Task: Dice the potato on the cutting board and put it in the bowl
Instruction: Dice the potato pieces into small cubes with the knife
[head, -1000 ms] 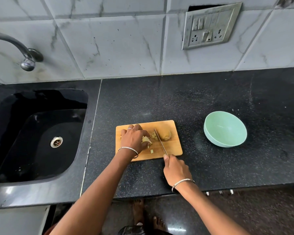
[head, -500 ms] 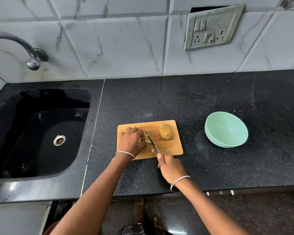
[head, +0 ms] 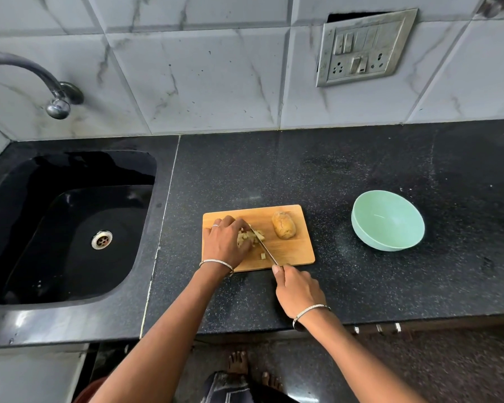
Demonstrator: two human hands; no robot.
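I see a black speckled bench [head: 361,158]; a black sink [head: 70,175] is sunk into its left end. Directly on it lie a wooden cutting board [head: 294,251] near the front edge; well apart to its right sits a pale green bowl [head: 387,222].

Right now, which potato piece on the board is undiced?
The large rounded potato half at the cutting board's right side, untouched; the others are small cubes by the left hand and knife.
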